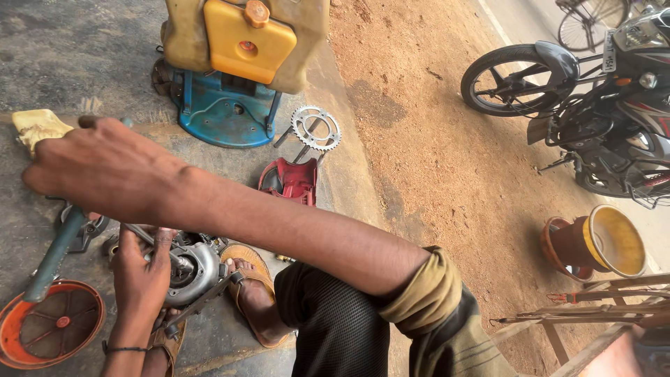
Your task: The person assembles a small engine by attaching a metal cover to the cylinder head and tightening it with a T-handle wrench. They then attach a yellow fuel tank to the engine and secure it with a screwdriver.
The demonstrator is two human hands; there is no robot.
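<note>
Orange wheel (49, 331) on the floor at lower left, right hand (98, 167) reaching across, fingers curled shut around a tool handle, left hand (143, 269) gripping a rod on the grey engine part (195, 269), sprocket (316, 128) further right, motorcycle (600, 105) far right.

Hands on a small engine part on the ground

Left hand (139, 269) grips a rod at the grey metal housing (195, 269); right hand (98, 167) reaches left above it.

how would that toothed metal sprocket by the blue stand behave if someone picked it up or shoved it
The sprocket looks like rigid cut metal, so it would probably stay stiff. Its open, holed centre suggests it is fairly light for its size. It seems propped against a small stand rather than lying flat, so a shove might tip it over or set it rolling on its toothed edge.
</note>
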